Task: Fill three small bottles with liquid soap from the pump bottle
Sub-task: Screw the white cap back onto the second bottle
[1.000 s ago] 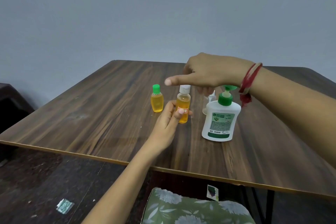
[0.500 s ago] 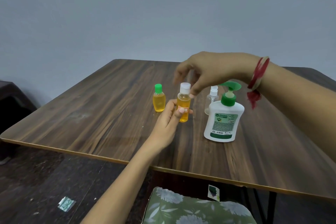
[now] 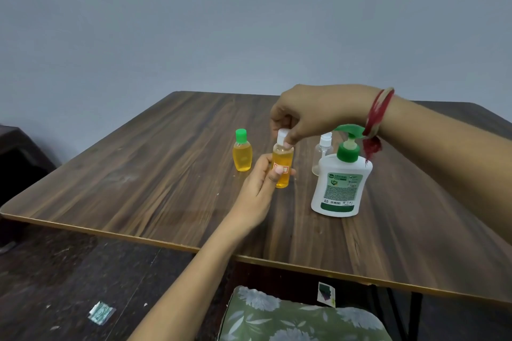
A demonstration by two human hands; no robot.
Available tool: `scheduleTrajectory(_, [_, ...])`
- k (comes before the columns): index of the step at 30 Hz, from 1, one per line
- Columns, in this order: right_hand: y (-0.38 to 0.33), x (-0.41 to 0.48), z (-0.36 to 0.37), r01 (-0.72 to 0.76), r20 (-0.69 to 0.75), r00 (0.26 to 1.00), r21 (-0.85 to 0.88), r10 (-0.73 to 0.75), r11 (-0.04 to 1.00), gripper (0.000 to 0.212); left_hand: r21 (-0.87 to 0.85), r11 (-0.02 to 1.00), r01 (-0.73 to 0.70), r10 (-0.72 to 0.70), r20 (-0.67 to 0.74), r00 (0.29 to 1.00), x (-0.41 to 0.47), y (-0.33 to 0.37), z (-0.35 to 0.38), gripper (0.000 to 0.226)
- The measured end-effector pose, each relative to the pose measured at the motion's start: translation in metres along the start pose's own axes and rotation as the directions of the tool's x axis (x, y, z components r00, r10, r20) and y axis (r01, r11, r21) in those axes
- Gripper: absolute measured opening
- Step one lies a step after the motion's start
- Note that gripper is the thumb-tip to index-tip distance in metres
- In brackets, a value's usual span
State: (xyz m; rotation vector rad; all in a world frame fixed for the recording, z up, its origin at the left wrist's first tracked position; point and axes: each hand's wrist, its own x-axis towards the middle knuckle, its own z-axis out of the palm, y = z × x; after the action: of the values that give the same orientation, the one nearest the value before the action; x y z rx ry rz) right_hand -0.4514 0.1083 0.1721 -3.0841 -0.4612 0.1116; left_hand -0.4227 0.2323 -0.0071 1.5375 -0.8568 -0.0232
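Note:
A small white-capped bottle (image 3: pixel 282 166) full of orange soap stands upright on the wooden table (image 3: pixel 138 183). My left hand (image 3: pixel 257 191) grips its body from the near side. My right hand (image 3: pixel 310 113) reaches over from the right and pinches its white cap with thumb and fingers. To the left stands a green-capped bottle (image 3: pixel 242 153) of yellow soap, untouched. A clear spray bottle (image 3: pixel 322 151) looks empty and is half hidden behind the white pump bottle (image 3: pixel 340 183) with a green pump head.
The table's near edge runs diagonally across the lower view. Below it sit a green floral cushion (image 3: pixel 299 318), a small card (image 3: pixel 326 294) and a wrapper (image 3: pixel 101 312) on the dark floor. A dark object (image 3: pixel 19 152) stands at far left.
My right hand has dropped from above the bottles and closed its fingers on the white cap. My left hand has kept its hold on the same bottle.

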Motion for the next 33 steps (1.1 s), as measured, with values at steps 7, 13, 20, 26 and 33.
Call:
scheduleTrajectory(7, [0.0, 0.002, 0.002, 0.029, 0.053, 0.998, 0.084, -0.033, 0.996, 0.019, -0.014, 1.0, 0.022, -0.021, 0.064, 0.998, -0.002, -0.004, -0.005, 0.047])
scheduleTrajectory(13, [-0.003, 0.007, 0.012, 0.036, -0.071, 0.997, -0.065, -0.04, 0.997, 0.022, 0.112, 0.994, 0.006, -0.005, -0.009, 1.0, 0.008, -0.004, -0.007, 0.04])
scheduleTrajectory(20, [-0.002, 0.012, 0.029, -0.061, -0.152, 0.987, -0.099, 0.046, 0.993, 0.023, 0.384, 0.922, 0.041, 0.024, -0.163, 0.986, 0.005, -0.007, 0.002, 0.022])
scheduleTrajectory(26, [0.008, -0.002, 0.012, 0.032, -0.288, 0.958, 0.088, -0.006, 0.996, 0.062, 0.315, 0.937, 0.151, -0.101, -0.17, 0.98, 0.03, -0.009, -0.003, 0.011])
scheduleTrajectory(33, [0.028, -0.05, -0.009, 0.133, -0.561, 0.826, 0.285, 0.053, 0.949, 0.044, 0.374, 0.838, 0.397, -0.349, -0.192, 0.917, 0.046, -0.044, 0.009, 0.023])
